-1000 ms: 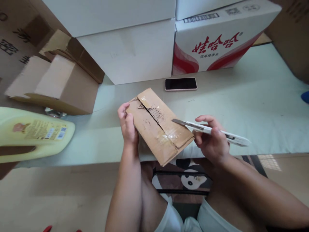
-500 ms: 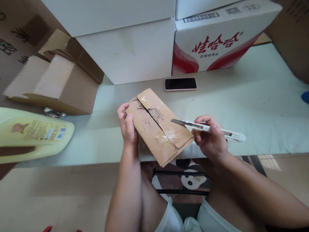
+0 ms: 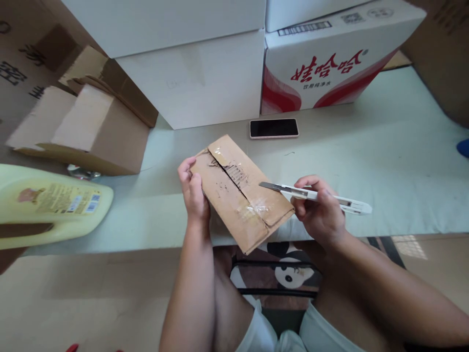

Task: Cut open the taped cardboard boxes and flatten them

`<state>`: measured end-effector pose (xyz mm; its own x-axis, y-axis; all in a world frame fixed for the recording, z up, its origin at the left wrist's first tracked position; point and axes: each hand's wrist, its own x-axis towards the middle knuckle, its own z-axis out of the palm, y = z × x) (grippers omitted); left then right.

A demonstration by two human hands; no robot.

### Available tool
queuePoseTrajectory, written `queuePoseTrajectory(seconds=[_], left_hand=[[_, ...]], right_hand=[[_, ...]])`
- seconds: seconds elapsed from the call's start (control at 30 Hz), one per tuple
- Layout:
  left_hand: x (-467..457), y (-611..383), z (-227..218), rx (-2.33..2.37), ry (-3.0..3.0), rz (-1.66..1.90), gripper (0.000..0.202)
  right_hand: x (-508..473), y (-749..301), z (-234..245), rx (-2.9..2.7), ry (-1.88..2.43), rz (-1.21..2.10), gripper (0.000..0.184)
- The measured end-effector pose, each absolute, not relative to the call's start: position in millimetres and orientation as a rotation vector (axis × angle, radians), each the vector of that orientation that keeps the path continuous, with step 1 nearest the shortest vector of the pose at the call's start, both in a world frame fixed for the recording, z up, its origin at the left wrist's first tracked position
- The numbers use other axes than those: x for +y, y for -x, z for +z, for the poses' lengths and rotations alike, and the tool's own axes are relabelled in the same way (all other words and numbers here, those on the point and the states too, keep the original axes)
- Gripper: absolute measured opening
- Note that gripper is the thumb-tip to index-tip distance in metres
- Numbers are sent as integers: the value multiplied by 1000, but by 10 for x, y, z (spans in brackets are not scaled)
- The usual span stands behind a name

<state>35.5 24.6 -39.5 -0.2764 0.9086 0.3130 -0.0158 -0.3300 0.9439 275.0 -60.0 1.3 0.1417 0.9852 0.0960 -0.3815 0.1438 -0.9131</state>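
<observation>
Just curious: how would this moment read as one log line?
left hand: grips taped cardboard parcel | right hand: holds utility knife, blade extended over parcel | phone: on table

The pale green table (image 3: 384, 161) carried a phone (image 3: 274, 128) beyond the gripped parcel, white cartons (image 3: 198, 83) behind it, and a yellow jug (image 3: 51, 205) far to its left.

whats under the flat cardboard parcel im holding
Under the cardboard parcel lies the pale table, and below its near corner a panda-print stool. The left hand grips its left edge; anything directly beneath it is covered.
</observation>
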Motion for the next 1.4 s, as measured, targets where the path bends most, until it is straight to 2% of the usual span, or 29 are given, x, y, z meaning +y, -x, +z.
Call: queuePoseTrajectory(seconds=[1.4], left_hand=[[220, -379, -371, 1199, -1305, 1679, 45]], right_hand=[[-622, -2756, 22, -853, 926, 1222, 33]])
